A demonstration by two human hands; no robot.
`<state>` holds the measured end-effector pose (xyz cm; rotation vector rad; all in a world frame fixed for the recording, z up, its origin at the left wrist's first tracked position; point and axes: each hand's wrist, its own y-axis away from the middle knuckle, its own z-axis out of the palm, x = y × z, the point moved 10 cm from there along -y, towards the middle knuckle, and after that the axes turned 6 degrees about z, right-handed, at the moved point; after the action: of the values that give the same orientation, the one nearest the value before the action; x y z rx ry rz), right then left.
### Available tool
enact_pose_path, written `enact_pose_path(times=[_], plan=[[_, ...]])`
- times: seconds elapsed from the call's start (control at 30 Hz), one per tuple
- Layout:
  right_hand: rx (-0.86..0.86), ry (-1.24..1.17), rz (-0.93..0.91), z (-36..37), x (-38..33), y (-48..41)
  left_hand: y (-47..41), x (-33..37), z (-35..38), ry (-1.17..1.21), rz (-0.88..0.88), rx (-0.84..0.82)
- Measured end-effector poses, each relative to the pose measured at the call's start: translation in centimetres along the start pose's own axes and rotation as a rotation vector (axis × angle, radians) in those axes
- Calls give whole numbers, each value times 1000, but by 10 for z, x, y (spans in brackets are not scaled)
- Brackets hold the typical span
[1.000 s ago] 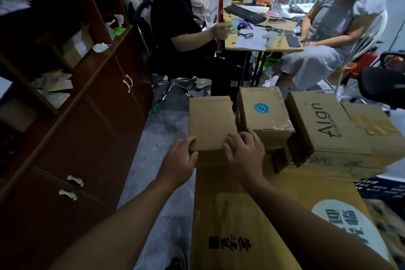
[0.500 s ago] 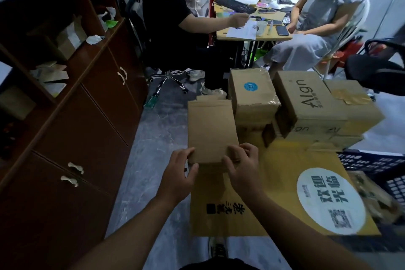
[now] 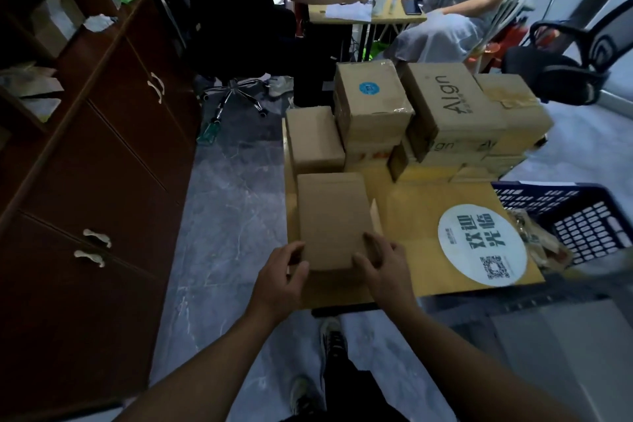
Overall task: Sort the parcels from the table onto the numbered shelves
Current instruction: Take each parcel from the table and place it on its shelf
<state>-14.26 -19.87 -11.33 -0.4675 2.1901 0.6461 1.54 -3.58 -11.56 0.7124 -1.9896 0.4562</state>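
A plain flat cardboard parcel [image 3: 330,216] is gripped at its near end by my left hand [image 3: 281,279] and my right hand [image 3: 385,267], above the cardboard-covered table [image 3: 411,209]. Behind it sits a small plain box [image 3: 313,139]. Farther back stand a box with a blue sticker [image 3: 371,99], an "Align" box [image 3: 452,106] and a taped box [image 3: 513,106]. The dark wooden shelf unit [image 3: 68,55] runs along the left, with papers and a box on its shelves.
A dark blue plastic crate [image 3: 582,216] stands at the table's right. Two seated people work at a desk [image 3: 370,10] behind the parcels. A black office chair [image 3: 561,75] is at the far right. Grey floor [image 3: 233,209] lies between cabinet and table.
Both hands have pulled the flat parcel off the small box and toward me. The view has backed away from the table and tilted down.
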Motion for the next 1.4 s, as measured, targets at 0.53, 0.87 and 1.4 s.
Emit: enact_pose_path(times=[0.53,0.87,1.4], plan=[[-182,-146,-4,-47,45,-31,-28,20,33,2,-85,-25],[-146,-94,-74,-94,-1,-56,-51,72,86,77,-53,-23],[-451,-608,170,-131,79,-72,-51,60,133,92,-259,15]])
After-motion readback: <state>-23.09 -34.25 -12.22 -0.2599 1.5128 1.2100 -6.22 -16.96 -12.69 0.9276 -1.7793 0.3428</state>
